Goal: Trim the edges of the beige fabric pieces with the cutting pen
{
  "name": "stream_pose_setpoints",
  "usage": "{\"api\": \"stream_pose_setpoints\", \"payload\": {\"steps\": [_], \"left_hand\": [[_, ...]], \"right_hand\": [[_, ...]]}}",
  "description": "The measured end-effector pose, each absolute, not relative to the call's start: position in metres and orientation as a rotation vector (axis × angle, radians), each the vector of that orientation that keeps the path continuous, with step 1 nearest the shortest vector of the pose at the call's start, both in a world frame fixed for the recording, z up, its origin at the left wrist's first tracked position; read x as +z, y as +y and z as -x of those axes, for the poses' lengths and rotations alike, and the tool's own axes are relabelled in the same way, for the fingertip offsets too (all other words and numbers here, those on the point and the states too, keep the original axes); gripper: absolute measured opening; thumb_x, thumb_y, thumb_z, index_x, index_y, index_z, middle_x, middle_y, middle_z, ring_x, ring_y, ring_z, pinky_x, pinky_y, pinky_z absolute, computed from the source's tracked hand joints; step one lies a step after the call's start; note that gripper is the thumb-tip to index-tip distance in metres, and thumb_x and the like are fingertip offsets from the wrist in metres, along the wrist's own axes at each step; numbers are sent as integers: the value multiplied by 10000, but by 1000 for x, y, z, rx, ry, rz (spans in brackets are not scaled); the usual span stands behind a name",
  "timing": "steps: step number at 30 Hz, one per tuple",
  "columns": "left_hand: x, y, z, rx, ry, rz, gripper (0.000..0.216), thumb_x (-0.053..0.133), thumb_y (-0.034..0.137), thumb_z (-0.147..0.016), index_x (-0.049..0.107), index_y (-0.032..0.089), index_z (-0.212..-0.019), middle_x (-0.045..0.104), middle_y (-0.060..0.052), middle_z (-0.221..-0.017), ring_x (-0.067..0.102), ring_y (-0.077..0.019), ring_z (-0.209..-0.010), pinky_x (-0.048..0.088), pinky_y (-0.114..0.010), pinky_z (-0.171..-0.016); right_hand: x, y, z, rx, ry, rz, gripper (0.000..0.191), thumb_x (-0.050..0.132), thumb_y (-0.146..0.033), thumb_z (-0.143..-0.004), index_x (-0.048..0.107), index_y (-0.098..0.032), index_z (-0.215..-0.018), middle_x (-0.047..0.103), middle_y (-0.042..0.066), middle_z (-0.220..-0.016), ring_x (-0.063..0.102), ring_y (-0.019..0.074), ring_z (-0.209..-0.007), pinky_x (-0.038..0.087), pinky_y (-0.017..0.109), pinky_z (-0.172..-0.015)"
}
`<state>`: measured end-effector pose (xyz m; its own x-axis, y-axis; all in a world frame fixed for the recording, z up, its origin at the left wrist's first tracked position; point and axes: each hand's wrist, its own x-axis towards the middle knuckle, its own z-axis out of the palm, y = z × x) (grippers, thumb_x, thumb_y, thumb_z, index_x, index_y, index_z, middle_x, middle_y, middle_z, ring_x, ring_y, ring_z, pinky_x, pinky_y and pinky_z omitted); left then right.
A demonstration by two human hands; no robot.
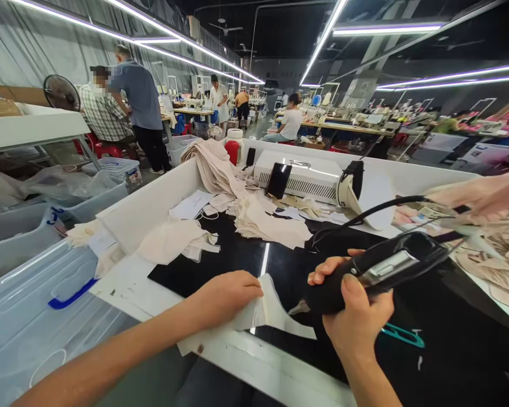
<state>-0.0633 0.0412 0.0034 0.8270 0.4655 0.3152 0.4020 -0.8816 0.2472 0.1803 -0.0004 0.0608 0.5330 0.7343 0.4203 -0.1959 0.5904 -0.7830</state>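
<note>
My left hand (233, 294) lies at the table's near side, fingers curled together over the edge of a cream fabric piece (274, 308). The piece narrows to a curved tip on the right. My right hand (356, 316) is closed around the dark body of a black corded power tool (365, 274) with a metal strip on its side. The rounded end of the tool points left, close to the fabric, and a pale tip shows beneath it. Whether that tip touches the fabric I cannot tell. The tool's black cable (365, 212) loops up to the right.
Stacked cream fabric pieces (267, 220) lie farther back, before a white vented machine (299, 172) and a dark phone (279, 180). A teal tool (402, 334) rests right of my hand. Another person's hand (492, 195) reaches in at right. Clear plastic bins (29, 305) stand at left.
</note>
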Motion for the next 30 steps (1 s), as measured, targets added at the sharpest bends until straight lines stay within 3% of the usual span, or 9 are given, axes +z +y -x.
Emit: {"api": "stream_pose_setpoints", "payload": {"steps": [2,7,16,24,30], "left_hand": [[7,45,56,543,781,-2820,332,632,-14,-1104,814,162,-1319,855,-121,-1343,829,-255,-1234,694,-345,-1063],[7,58,28,492,797,-2813,321,616,0,-1137,792,156,-1355,829,-127,-1413,812,-250,-1304,676,-342,-1132],[-14,59,27,519,730,-2870,293,589,25,-1167,789,147,-1343,833,-110,-1415,814,-232,-1307,693,-322,-1092],[-18,56,33,655,608,-2965,243,611,49,-1188,787,107,-1344,852,-151,-1392,813,-255,-1343,653,-393,-1240],[-14,56,34,627,579,-3024,280,544,43,-1210,779,117,-1344,842,-123,-1371,806,-248,-1308,633,-389,-1266]], "right_hand": [[63,0,-179,630,-825,748,434,1008,-409,-821,735,-276,-1131,765,-57,-758,688,166,-558,639,316,-550],[65,-3,-180,632,-842,749,441,1019,-411,-801,740,-265,-1110,767,-51,-742,684,172,-548,647,325,-546],[70,-25,-190,612,-821,822,592,1115,-533,-690,750,-270,-1075,744,-52,-700,653,189,-537,622,334,-513],[75,-30,-194,602,-787,902,675,1148,-599,-590,749,-289,-1036,733,-53,-674,621,201,-539,619,351,-497],[74,-32,-195,605,-830,898,643,1119,-597,-658,737,-288,-1073,712,-57,-692,622,201,-543,606,364,-497]]}}
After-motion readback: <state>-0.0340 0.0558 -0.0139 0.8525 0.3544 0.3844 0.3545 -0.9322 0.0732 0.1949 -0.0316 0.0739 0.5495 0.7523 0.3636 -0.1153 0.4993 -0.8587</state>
